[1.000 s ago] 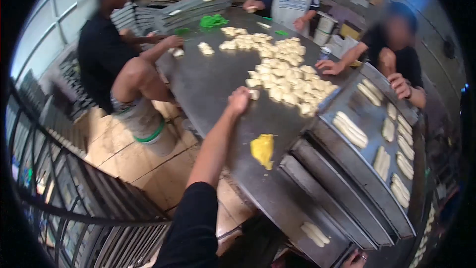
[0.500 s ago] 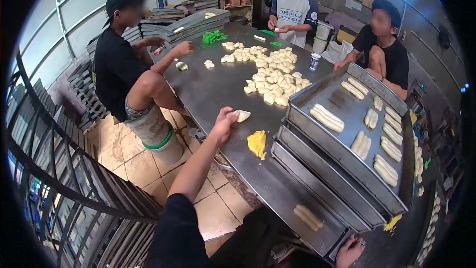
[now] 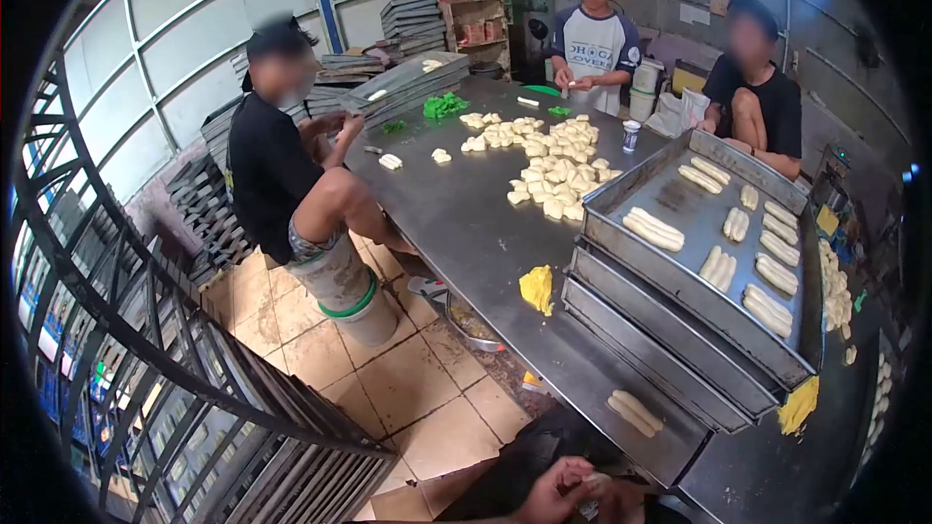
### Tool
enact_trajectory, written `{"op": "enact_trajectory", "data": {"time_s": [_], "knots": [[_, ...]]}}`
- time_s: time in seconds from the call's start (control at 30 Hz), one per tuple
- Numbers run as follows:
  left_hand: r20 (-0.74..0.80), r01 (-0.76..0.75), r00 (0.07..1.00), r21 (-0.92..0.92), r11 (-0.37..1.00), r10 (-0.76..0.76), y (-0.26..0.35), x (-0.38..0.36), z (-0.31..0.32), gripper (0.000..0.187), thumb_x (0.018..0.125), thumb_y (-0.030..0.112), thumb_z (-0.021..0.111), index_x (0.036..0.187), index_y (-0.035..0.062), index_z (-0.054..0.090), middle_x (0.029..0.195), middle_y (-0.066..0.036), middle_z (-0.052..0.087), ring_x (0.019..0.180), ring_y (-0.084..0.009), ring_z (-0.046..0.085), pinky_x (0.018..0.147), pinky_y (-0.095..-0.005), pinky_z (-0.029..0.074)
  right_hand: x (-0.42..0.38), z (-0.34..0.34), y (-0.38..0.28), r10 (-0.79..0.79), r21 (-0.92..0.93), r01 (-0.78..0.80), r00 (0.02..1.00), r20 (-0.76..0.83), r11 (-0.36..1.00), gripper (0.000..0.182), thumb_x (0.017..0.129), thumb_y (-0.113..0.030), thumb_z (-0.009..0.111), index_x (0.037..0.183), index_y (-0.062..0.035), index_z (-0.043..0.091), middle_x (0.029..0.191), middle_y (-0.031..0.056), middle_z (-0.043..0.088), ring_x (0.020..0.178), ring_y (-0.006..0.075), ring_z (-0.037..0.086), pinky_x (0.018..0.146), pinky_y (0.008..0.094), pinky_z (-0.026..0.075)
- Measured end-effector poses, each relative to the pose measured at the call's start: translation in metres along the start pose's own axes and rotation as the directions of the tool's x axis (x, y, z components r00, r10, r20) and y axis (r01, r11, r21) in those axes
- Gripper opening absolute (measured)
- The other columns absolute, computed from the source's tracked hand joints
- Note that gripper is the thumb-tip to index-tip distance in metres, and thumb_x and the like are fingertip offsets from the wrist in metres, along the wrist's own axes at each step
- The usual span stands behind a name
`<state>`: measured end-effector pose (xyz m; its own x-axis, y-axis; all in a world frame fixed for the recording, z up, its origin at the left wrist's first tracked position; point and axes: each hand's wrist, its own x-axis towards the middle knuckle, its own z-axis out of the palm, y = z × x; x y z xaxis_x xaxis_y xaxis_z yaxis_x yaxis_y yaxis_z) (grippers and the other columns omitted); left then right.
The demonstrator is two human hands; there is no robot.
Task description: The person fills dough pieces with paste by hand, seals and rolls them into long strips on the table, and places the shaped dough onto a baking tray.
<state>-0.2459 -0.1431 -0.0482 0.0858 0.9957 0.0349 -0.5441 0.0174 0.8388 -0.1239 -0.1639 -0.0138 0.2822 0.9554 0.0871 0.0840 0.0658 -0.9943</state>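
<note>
Low in the head view, my left hand [image 3: 555, 493] and my right hand [image 3: 619, 503] are brought together in front of my body. Between their closed fingers is a small pale piece of dough [image 3: 594, 479], mostly covered by them. Just beyond, a shaped dough strip [image 3: 635, 412] lies by the near end of the steel table [image 3: 466, 223]. A yellow lump [image 3: 537, 289] rests farther up the tabletop. Past it is a large pile of cut dough pieces [image 3: 563, 160].
Stacked metal trays [image 3: 670, 330] stand on the right, the top one bearing shaped dough. Three people sit or stand around the table. A green lump [image 3: 446, 106] lies at the far end. A metal rack [image 3: 223, 398] fills the left.
My left hand has drawn back from the table with the dough piece. My right hand has come from the tray corner to meet it. The view has shifted slightly.
</note>
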Motion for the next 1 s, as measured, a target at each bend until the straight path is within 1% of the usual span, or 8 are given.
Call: {"op": "enact_trajectory", "data": {"time_s": [0.07,0.13,0.43,0.5,0.63,0.7,0.83,1.0], "knots": [[-0.043,0.150,0.988,-0.003,0.989,-0.150,0.033,0.000,0.033,0.028,0.088,0.007,0.058,0.111,0.0062,0.041,0.084,-0.002,0.056,0.076,-0.0100,0.054,0.065,-0.0225,0.044,-0.010,0.009,-0.028,-0.168,-0.381,0.158,0.986,0.005,0.911,0.016,0.089,-0.010,0.055,0.101,-0.0001,0.058,0.098,0.0119,0.062,0.082,0.0196,0.057,0.079,0.0304,0.044],[0.025,0.053,0.998,0.055,0.997,-0.054,0.031,0.002,0.033,0.031,0.090,0.008,0.055,0.115,0.0058,0.037,0.089,-0.006,0.058,0.080,-0.0124,0.058,0.068,-0.0266,0.047,-0.010,0.012,-0.040,0.320,0.466,-0.254,0.945,-0.068,0.848,0.018,0.090,-0.013,0.056,0.103,-0.0016,0.059,0.100,0.0106,0.062,0.084,0.0182,0.057,0.081,0.0287,0.043],[0.026,-0.037,0.999,0.358,0.933,0.030,0.029,0.004,0.026,0.033,0.090,0.013,0.057,0.117,0.0055,0.041,0.092,-0.006,0.058,0.081,-0.0133,0.057,0.071,-0.0275,0.047,-0.012,-0.008,-0.044,0.223,0.021,-0.223,0.975,0.022,0.975,0.024,0.092,-0.021,0.054,0.099,0.0009,0.059,0.087,0.0065,0.062,0.074,0.0103,0.054,0.069,0.0227,0.043],[0.092,0.324,0.908,0.466,0.823,-0.409,0.011,0.009,0.000,0.037,0.090,0.013,0.057,0.123,0.0061,0.041,0.099,-0.007,0.060,0.085,-0.0131,0.057,0.073,-0.0265,0.047,-0.012,-0.003,-0.051,0.285,0.035,-0.286,0.958,0.046,0.958,0.025,0.092,-0.022,0.056,0.102,0.0014,0.058,0.086,0.0054,0.061,0.076,0.0093,0.052,0.067,0.0226,0.043],[0.265,0.562,0.762,0.181,0.807,-0.590,0.027,0.011,-0.017,0.046,0.092,0.019,0.055,0.131,0.0090,0.033,0.106,-0.009,0.059,0.090,-0.0141,0.057,0.078,-0.0270,0.047,-0.011,-0.008,-0.035,0.259,-0.030,-0.258,0.950,0.177,0.966,0.027,0.092,-0.021,0.055,0.105,0.0022,0.057,0.088,0.0063,0.061,0.079,0.0128,0.054,0.068,0.0252,0.044],[0.317,0.605,0.708,0.189,0.774,-0.631,0.043,0.008,-0.025,0.021,0.095,0.011,0.046,0.115,0.0057,0.045,0.097,-0.002,0.055,0.091,-0.0118,0.057,0.081,-0.0250,0.046,-0.008,0.002,-0.042,0.150,-0.086,-0.132,0.956,0.251,0.987,0.029,0.092,-0.022,0.055,0.108,0.0025,0.056,0.091,0.0080,0.061,0.083,0.0167,0.056,0.072,0.0286,0.045],[0.353,0.538,0.814,-0.162,0.827,-0.461,0.048,-0.001,-0.048,0.021,0.096,0.015,0.043,0.115,0.0073,0.046,0.096,-0.002,0.056,0.088,-0.0116,0.057,0.077,-0.0237,0.045,0.006,0.031,-0.040,-0.196,-0.119,0.230,0.949,0.246,0.966,0.034,0.091,-0.025,0.055,0.112,0.0018,0.054,0.091,0.0095,0.061,0.086,0.0202,0.057,0.074,0.0330,0.047],[0.084,0.147,0.983,0.145,0.978,-0.160,0.086,0.007,-0.054,0.010,0.096,0.013,0.043,0.099,0.0060,0.048,0.085,-0.003,0.057,0.070,-0.0084,0.058,0.063,-0.0250,0.048,0.016,0.066,-0.020,0.187,0.058,-0.211,0.941,0.283,0.976,0.016,0.090,-0.012,0.053,0.093,0.0025,0.058,0.084,0.0094,0.061,0.073,0.0150,0.055,0.066,0.0284,0.044]]}}
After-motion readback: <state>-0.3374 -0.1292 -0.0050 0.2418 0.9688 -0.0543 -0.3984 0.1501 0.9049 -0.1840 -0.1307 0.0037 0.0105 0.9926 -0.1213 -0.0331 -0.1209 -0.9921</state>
